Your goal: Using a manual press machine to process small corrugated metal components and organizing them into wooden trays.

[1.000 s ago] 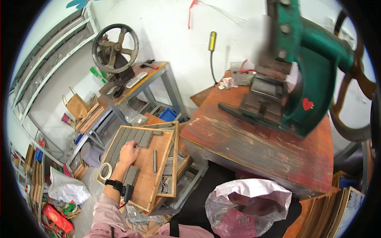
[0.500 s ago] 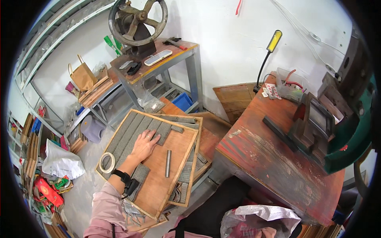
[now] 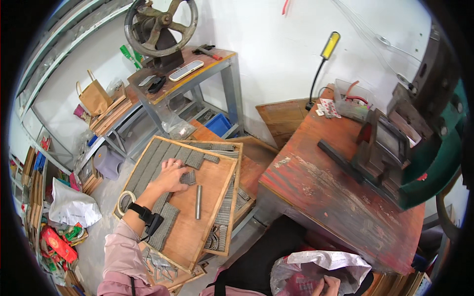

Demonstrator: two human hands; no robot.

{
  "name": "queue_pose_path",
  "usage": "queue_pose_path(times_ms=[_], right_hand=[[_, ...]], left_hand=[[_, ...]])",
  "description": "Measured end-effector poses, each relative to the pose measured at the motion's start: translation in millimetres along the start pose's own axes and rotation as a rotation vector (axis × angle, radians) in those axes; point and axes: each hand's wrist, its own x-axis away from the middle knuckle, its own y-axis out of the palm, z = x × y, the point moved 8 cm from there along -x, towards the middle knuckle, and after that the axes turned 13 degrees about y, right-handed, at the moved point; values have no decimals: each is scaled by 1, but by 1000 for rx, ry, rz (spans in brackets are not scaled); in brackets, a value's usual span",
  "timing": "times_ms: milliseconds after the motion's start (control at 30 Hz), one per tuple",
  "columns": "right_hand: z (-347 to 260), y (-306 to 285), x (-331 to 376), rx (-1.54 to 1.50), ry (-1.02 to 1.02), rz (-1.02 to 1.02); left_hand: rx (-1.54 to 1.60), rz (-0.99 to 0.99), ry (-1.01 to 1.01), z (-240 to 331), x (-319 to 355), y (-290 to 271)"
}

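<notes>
Tray (image 3: 187, 238): set left of bench (image 3: 316, 197).
Strips (image 3: 157, 159), rod (image 3: 198, 202): laid in tray.
Press (image 3: 434, 180): mounted on bench.
Sack (image 3: 340, 258): placed before bench.

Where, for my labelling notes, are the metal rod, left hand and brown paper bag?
Metal rod (image 3: 198, 202), head view: mid-shaft.
Left hand (image 3: 171, 177), head view: back.
Brown paper bag (image 3: 96, 99), head view: front panel.

bright, even light | white wall (image 3: 286, 64) pale | straight edges bowed | corners black
</notes>
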Motion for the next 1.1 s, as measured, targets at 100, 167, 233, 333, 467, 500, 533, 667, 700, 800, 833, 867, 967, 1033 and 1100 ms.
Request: queue_pose_path(times_ms=[100, 167, 233, 333, 467, 500, 533, 667, 700, 800, 833, 867, 967, 1033, 1100], right_hand=[[-63, -69, -66, -271, 115, 179], [-57, -82, -78, -229, 67, 237], [-46, -97, -92, -256, 62, 336], [-37, -119, -113, -354, 147, 368], [-57, -136, -155, -352, 42, 263], [-65, -138, -169, -344, 6, 212], [-75, -137, -182, -334, -33, 160], [-77, -119, -219, -285, -21, 67], [-71, -107, -223, -285, -30, -15], [-49, -83, -227, -286, 0, -215], [-47, -85, -227, -301, 9, -194], [-52, -90, -227, -311, 17, -169], [-65, -93, -230, -302, 46, -137], [-57, -84, -232, -296, 78, -170], [-44, -83, -236, -350, 92, -188]], left_hand=[[-22, 36, 63, 10, 0, -10], [100, -45, -19, 11, 4, -17], [218, -28, -66, 11, 15, -28], [409, 21, 25, 87, -3, -90], [471, 93, 549, 247, -69, -162], [437, 102, 678, 284, -80, -174], [401, 112, 804, 316, -89, -180], [134, 185, 1010, 400, -120, -167], [95, 195, 1019, 411, -124, -166], [155, 108, 1011, 419, -146, -146], [169, 133, 1022, 420, -146, -145], [170, 130, 1032, 419, -143, -141], [223, 229, 1030, 416, -138, -147], [269, 246, 1033, 412, -135, -147], [379, 198, 976, 407, -135, -151]])
